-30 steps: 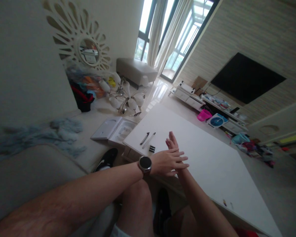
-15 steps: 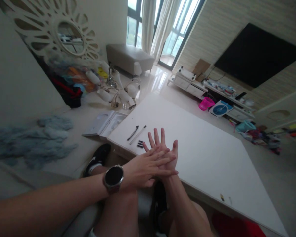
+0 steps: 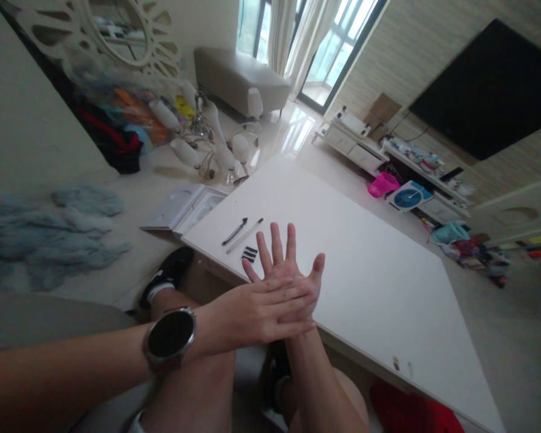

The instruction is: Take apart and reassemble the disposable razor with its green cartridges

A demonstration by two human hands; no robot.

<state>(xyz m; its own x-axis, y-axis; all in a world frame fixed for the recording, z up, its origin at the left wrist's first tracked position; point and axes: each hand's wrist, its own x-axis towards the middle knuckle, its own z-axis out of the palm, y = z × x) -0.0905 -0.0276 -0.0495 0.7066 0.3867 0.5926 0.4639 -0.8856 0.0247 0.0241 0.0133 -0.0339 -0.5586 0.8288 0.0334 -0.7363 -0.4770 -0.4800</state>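
My left hand (image 3: 261,310), with a round dark-faced watch (image 3: 170,334) on its wrist, lies flat across the palm of my right hand. Its fingers are stretched out and point to the right. The right hand (image 3: 280,261) is turned palm up, fingers and thumb spread, above the near edge of a white table (image 3: 351,258). Neither hand holds a thing. Just left of the right fingers, several short black strips (image 3: 249,254) lie on the table. Beside them are a slim dark pen-like tool (image 3: 234,232) and a thin pale stick with a dark tip (image 3: 244,236).
Two small items (image 3: 395,363) lie near the table's right front edge. An open white box (image 3: 180,210) sits by its left end. On the floor beyond are a chandelier (image 3: 216,144) and grey-blue cloth (image 3: 72,240). A pink basket (image 3: 383,184) stands by the TV cabinet (image 3: 349,144).
My left hand has slid a little leftward over the right palm. The view has shifted slightly, and the things on the table stay put.
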